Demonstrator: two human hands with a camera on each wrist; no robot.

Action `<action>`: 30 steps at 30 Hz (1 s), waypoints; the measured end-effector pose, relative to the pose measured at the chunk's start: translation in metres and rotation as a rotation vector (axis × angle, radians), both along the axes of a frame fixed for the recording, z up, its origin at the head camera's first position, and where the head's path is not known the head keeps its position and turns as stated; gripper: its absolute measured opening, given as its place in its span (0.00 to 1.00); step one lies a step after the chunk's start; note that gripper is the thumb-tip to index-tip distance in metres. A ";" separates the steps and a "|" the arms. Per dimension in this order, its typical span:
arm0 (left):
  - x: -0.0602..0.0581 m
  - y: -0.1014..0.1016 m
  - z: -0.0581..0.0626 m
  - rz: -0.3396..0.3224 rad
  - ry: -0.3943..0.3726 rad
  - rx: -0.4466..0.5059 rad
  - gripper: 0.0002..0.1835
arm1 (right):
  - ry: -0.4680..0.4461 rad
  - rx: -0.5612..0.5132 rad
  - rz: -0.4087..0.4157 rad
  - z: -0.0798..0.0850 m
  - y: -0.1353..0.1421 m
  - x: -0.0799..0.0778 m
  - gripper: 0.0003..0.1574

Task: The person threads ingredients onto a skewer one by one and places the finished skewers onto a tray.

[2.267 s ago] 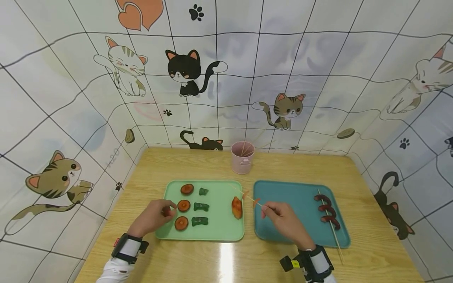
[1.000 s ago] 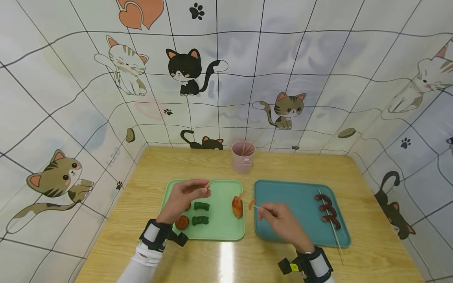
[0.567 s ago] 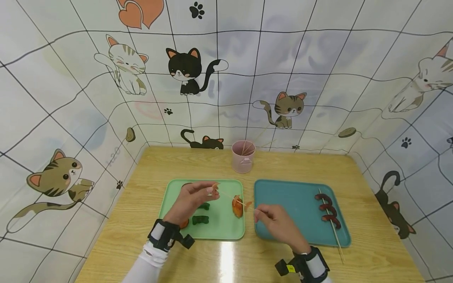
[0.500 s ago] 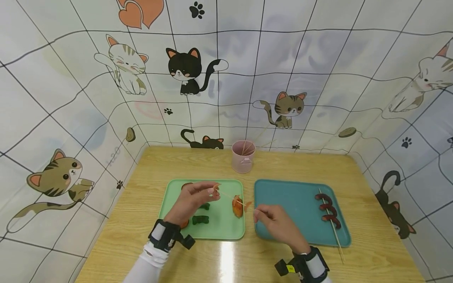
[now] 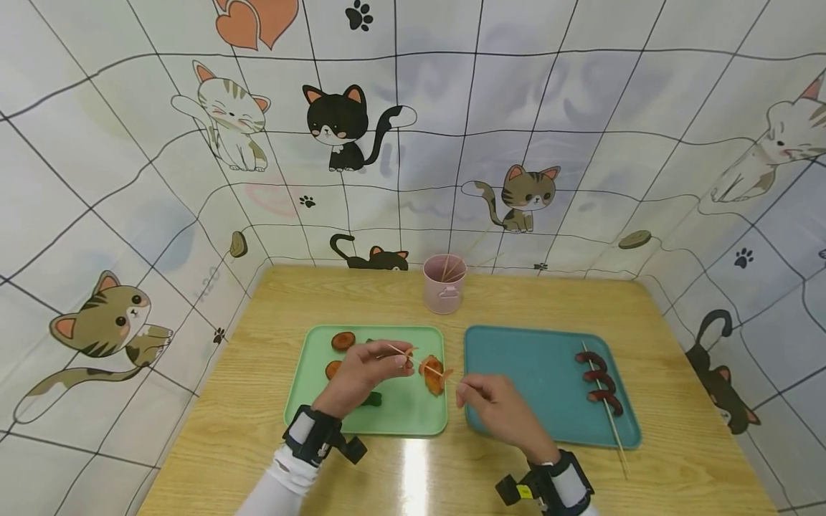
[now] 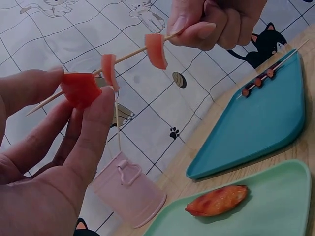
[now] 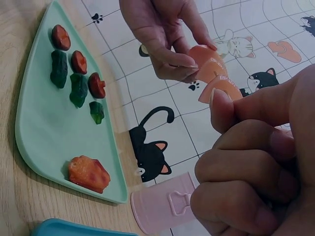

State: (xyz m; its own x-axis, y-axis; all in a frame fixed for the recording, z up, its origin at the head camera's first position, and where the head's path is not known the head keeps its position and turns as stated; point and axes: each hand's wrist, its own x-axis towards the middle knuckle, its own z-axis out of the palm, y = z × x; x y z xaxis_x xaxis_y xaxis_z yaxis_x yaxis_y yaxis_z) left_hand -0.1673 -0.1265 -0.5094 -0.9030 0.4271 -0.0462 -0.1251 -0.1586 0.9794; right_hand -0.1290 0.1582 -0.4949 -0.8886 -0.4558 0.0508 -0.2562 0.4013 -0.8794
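Note:
My right hand (image 5: pixel 498 408) pinches one end of a thin wooden skewer (image 6: pixel 132 54) between thumb and forefinger, above the gap between the trays. Two orange-pink curved slices (image 6: pixel 156 51) are threaded along it, spaced apart. My left hand (image 5: pixel 363 374) pinches a redder curved slice (image 6: pixel 81 90) by its edges over the green tray (image 5: pixel 403 423). The skewer passes through this slice, and its pointed tip sticks out beyond it. In the right wrist view the slices (image 7: pixel 209 61) overlap in a row between both hands, hiding most of the skewer.
On the green tray lie a browned wing-shaped piece (image 7: pixel 88 174), mushroom caps (image 7: pixel 61 37) and dark green pieces (image 7: pixel 59 69). The blue tray (image 5: pixel 516 344) bears a skewer of brown curved pieces (image 5: pixel 603 381). A pink bucket (image 5: pixel 442 295) with skewers stands behind.
My left hand has come from the mushroom caps, picked up a slice and moved right to the skewer, whose tip now runs through it. My right hand has shifted slightly left.

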 end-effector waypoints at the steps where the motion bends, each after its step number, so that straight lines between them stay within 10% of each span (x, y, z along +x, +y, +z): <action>1: 0.000 0.001 -0.001 -0.002 -0.004 -0.002 0.25 | -0.005 -0.001 0.000 0.000 0.000 0.000 0.20; 19: -0.002 0.007 -0.013 -0.011 -0.036 0.060 0.24 | -0.039 0.024 -0.043 -0.010 0.003 0.001 0.21; 30: -0.004 0.028 -0.032 0.119 -0.068 -0.122 0.24 | -0.103 -0.007 -0.273 -0.021 0.020 0.002 0.20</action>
